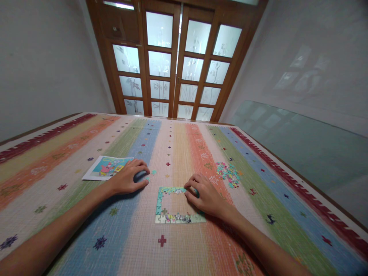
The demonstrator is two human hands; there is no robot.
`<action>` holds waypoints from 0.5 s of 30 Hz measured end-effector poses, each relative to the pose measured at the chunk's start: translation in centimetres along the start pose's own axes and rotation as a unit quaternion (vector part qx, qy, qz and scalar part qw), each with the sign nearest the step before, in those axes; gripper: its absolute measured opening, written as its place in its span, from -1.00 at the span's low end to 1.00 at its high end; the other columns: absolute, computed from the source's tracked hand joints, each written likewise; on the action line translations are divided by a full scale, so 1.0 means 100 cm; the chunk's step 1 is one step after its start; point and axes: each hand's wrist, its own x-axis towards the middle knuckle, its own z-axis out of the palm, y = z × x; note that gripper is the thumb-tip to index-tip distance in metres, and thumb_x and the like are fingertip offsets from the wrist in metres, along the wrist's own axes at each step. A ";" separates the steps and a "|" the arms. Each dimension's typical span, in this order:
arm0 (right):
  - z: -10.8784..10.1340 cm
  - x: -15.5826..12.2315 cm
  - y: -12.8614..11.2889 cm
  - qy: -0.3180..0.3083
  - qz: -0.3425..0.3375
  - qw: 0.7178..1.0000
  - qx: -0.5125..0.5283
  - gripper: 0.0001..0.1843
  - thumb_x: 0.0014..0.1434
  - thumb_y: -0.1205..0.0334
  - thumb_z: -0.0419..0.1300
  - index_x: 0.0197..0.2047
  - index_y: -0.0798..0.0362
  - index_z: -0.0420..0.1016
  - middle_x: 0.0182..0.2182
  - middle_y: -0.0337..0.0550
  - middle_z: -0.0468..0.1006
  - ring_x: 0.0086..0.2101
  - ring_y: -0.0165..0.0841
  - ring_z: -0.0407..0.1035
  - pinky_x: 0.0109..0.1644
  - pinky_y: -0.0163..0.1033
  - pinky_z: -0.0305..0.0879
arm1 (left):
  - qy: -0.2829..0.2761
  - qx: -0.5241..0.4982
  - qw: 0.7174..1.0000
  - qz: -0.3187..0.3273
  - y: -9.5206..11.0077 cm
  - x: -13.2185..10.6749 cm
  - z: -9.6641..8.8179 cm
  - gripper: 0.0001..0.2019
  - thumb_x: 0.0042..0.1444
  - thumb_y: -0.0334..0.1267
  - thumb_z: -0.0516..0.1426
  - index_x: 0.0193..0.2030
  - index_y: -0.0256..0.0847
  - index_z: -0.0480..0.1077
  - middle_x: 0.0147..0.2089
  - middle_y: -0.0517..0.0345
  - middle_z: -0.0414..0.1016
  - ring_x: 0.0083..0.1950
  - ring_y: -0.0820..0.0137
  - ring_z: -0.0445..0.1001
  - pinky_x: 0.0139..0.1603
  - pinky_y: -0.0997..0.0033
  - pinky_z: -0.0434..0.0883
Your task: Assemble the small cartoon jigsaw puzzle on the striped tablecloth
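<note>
A partly built jigsaw frame lies on the striped tablecloth. My right hand rests on the frame's upper right corner, its fingers curled and pressed down on pieces there. My left hand is cupped on the cloth to the left, fingertips beside two loose teal pieces. A pile of loose puzzle pieces sits to the right of my right hand. A reference picture of cartoon characters lies behind my left hand.
A glass panel leans along the right wall beside the table edge. Wooden doors with frosted panes stand behind the far edge of the table.
</note>
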 end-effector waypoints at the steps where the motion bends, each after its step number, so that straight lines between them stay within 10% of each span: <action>1: 0.000 0.000 0.000 -0.001 0.000 1.000 -0.003 -0.90 0.26 0.33 0.19 -0.21 0.04 0.56 -0.22 -0.01 0.56 -0.16 -0.17 0.41 -0.04 -0.04 0.33 | -0.001 -0.002 1.000 0.003 0.001 0.000 0.000 -0.72 0.19 -0.02 0.15 -0.12 -0.13 0.53 0.00 0.02 0.50 0.04 0.11 0.44 0.21 0.02 0.35; 15: -0.010 0.005 0.006 0.031 0.028 0.997 0.058 -0.86 0.36 0.28 0.16 -0.17 0.05 0.56 -0.22 -0.02 0.61 -0.15 -0.18 0.46 -0.03 -0.04 0.34 | 0.023 -0.091 0.995 -0.044 0.015 0.008 0.005 -0.81 0.18 -0.08 0.11 -0.25 -0.15 0.41 -0.22 0.09 0.54 -0.19 0.25 0.47 -0.06 0.20 0.42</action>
